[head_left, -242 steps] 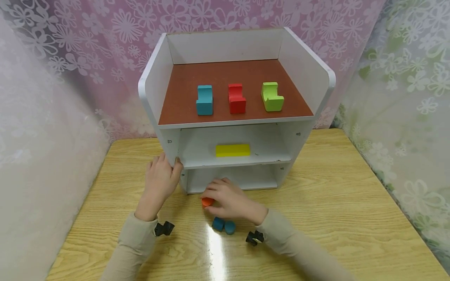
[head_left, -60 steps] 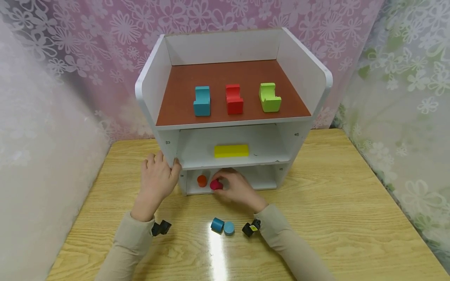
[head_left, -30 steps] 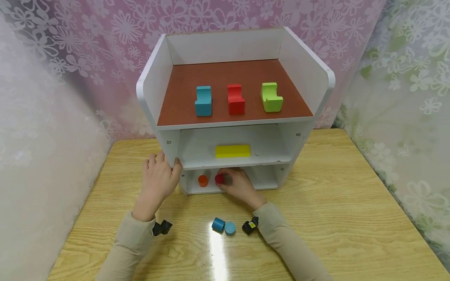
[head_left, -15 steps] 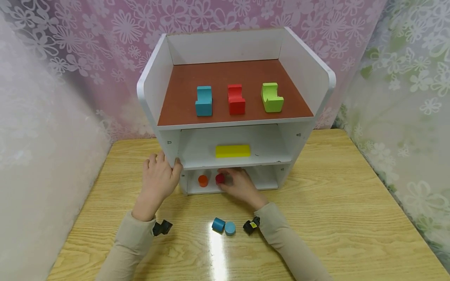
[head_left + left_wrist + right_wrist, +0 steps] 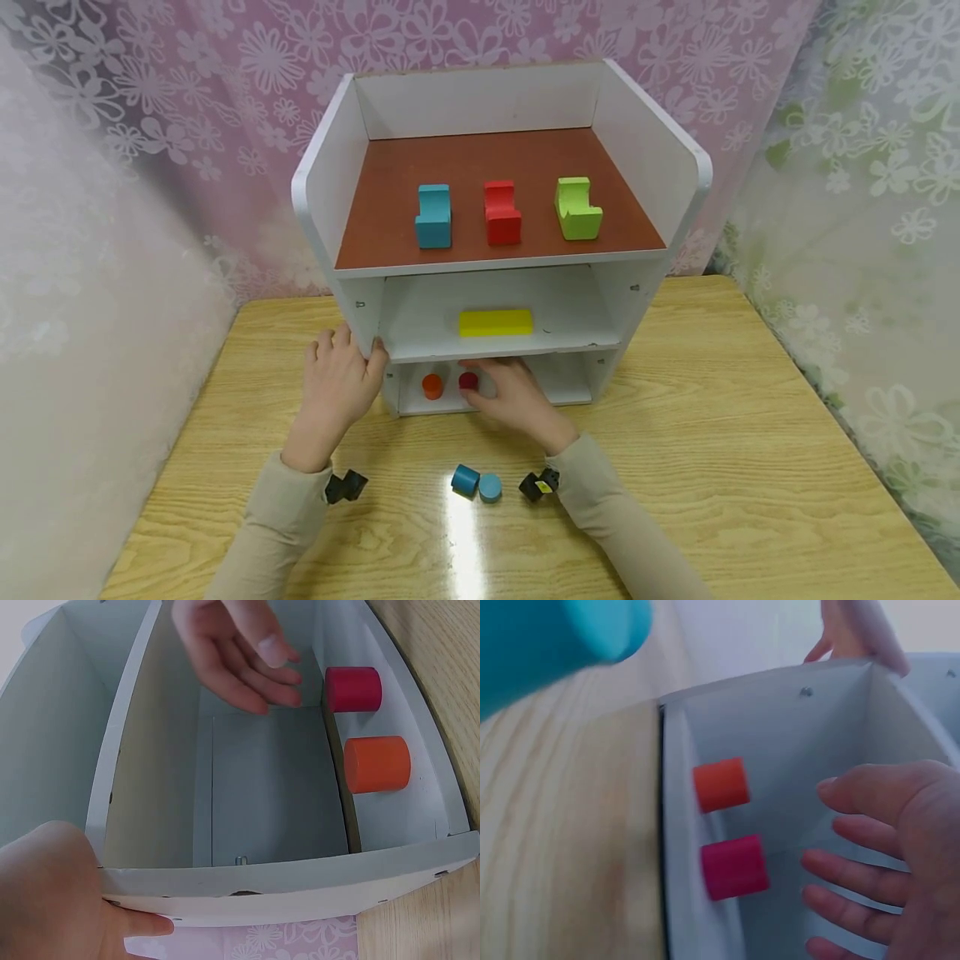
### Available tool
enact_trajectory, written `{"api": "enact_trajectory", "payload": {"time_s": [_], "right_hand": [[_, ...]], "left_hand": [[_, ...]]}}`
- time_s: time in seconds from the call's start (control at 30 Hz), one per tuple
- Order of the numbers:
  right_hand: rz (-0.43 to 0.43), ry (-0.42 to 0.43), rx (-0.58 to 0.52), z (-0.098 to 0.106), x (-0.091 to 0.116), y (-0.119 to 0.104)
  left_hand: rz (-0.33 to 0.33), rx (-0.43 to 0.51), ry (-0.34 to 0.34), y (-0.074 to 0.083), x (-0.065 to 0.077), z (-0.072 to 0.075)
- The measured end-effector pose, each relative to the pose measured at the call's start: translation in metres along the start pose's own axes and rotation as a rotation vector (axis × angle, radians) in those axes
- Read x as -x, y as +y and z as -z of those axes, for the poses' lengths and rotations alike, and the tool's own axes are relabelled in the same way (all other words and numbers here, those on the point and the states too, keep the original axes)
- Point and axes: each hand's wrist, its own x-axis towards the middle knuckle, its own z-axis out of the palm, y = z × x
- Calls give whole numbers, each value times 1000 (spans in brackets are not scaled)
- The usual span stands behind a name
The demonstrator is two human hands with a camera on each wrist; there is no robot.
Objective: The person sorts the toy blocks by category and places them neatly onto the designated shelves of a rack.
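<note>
In the head view my left hand (image 5: pixel 336 390) grips the left side panel of a white shelf unit (image 5: pixel 352 287), with the thumb at its front edge. My right hand (image 5: pixel 517 404) is at the bottom compartment, fingers spread and holding nothing. A crimson cylinder block (image 5: pixel 468 381) stands on the bottom shelf just left of those fingers. To its left is an orange cylinder block (image 5: pixel 432 386), also upright. The right wrist view shows a gap between the right hand (image 5: pixel 885 862) and the crimson cylinder (image 5: pixel 734 868).
Two blue cylinders (image 5: pixel 466 480) (image 5: pixel 490 487) lie close together on the wooden table (image 5: pixel 750 467). A yellow bar (image 5: pixel 496 322) is on the middle shelf. Blue (image 5: pixel 433 218), red (image 5: pixel 502 214) and green (image 5: pixel 577 210) notched blocks line the brown top. Curtains (image 5: pixel 465 33) hang behind.
The orange cylinder, then the crimson one, moved from the right hand onto the bottom shelf. In the last half second the right fingers let go of the crimson cylinder. The left hand stayed put.
</note>
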Motion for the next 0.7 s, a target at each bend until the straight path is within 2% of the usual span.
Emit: {"api": "enact_trajectory", "payload": {"time_s": [0.17,0.4,0.5,0.7], "right_hand": [[22,-68,21,8,1,-14],[57,-161,153,18,4,-36],[65,-220,205,22,6,-46],[39,-362,217,25,11,-61]], "left_hand": [[-2,2,3,0,-1,0],[4,-4,-11,0,-1,0],[5,-5,-13,0,-1,0],[5,-5,-14,0,-1,0]]}}
